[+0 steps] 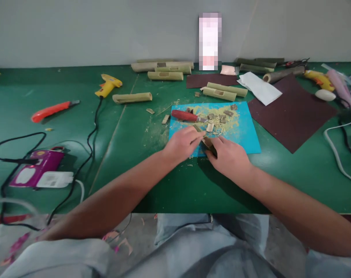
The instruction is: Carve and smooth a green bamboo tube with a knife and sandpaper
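No txt legible: print on white adapter (59,179) & purple box (54,159) too blurry, phone screen (210,42) pixelated.

The green table (152,185) is shiny. The near bamboo piece (207,143) looks woody. The red knife (183,115) has a metal blade (203,119). The yellow glue gun (107,85) looks plastic, the white sheet (260,88) papery.
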Available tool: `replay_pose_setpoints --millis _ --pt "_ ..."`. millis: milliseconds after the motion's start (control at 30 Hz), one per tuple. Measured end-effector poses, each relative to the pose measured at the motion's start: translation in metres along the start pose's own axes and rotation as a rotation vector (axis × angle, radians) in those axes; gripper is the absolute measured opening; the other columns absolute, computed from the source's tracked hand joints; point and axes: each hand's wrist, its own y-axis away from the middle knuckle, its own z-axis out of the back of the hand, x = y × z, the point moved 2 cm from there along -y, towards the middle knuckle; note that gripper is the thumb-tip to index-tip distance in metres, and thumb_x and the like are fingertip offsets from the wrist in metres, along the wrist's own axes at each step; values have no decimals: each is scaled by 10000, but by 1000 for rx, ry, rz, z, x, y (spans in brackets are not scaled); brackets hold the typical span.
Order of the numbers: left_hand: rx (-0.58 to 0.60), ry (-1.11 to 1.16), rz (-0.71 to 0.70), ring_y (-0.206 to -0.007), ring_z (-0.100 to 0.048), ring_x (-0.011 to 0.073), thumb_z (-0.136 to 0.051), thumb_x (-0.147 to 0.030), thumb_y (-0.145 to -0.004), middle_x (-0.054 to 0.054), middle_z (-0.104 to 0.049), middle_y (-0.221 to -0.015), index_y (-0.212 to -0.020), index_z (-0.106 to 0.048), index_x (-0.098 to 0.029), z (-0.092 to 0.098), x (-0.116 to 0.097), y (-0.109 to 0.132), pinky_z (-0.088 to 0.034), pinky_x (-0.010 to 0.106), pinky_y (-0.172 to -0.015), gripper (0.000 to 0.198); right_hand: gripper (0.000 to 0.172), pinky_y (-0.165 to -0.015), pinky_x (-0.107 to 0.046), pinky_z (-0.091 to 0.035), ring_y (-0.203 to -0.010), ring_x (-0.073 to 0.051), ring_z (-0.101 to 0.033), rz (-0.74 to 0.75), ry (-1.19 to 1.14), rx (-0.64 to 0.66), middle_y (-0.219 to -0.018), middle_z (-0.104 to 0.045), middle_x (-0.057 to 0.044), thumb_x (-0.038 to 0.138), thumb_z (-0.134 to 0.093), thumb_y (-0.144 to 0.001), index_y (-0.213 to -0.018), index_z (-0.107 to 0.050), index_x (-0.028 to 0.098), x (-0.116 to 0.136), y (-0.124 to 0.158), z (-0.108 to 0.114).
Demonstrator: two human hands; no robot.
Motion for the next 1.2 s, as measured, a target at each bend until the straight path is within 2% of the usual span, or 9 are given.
replay_pose_setpoints --millis 167,267,400,533,633,867,967,1100,1200 --pt "-35 -30 13 -833 -661 167 -528 -264 -978 72 -708 -899 -1055 -741 -155 3 3 -1 -534 296 -777 251 247 -597 -339 -335 -825 -225 -631 -5 0 2 -982 -679 -82 316 -490 -955 -1092 -621 158 0 0 0" --pt "10 -18 -17 -818 -659 167 -526 -262 -980 74 -704 -882 -1056 -739 -147 4 1 -2 -532 292 -760 254 243 -592 -341 -331 -818 -225 -630 -2 6 18 -971 -680 -84 317 -482 -960 -1074 -623 155 1 1 0" --pt "-26 -18 33 -829 -654 171 -530 -249 -974 73 -700 -874 -1021 -743 -150 5 -2 -2 -530 297 -769 239 256 -591 -339 -327 -821 -228 -633 5 7 7 -994 -681 -80 309 -487 -954 -1123 -614 163 1 1 0" --pt "18 11 17 -814 -659 167 -523 -269 -977 68 -702 -870 -1040 -740 -164 3 -2 0 -532 293 -753 249 262 -583 -337 -328 -813 -226 -635 -5 7 46 -992 -679 -86 321 -464 -969 -1115 -615 164 1 0 0" --pt "-37 -23 37 -856 -668 176 -522 -274 -975 75 -715 -909 -1021 -744 -167 5 1 0 -539 304 -794 251 265 -586 -340 -341 -830 -228 -636 -15 -2 50 -1010 -678 -80 324 -484 -959 -1140 -607 174 1 0 1" --pt "-26 -47 2 -852 -665 180 -516 -270 -981 86 -710 -906 -1037 -742 -146 4 1 0 -538 306 -796 264 252 -573 -338 -325 -826 -227 -636 -16 -10 48 -1012 -676 -75 308 -485 -960 -1129 -615 174 3 2 3" --pt "21 -49 -14 -823 -659 170 -509 -283 -987 82 -704 -889 -1080 -732 -152 4 0 1 -537 296 -766 275 240 -575 -339 -328 -830 -227 -633 -12 -2 68 -1010 -673 -86 306 -475 -968 -1100 -620 167 3 2 4" --pt "-29 -63 19 -824 -660 166 -512 -278 -983 73 -701 -876 -1017 -742 -160 6 1 1 -537 295 -772 261 257 -585 -340 -339 -845 -233 -631 -9 8 75 -1023 -670 -95 297 -474 -969 -1136 -612 158 5 1 5" --pt "7 -56 -15 -805 -649 166 -505 -279 -989 69 -690 -856 -1062 -731 -157 4 1 2 -534 298 -758 267 258 -582 -339 -338 -841 -231 -632 -7 17 92 -1020 -671 -98 282 -461 -976 -1141 -610 151 6 1 4"
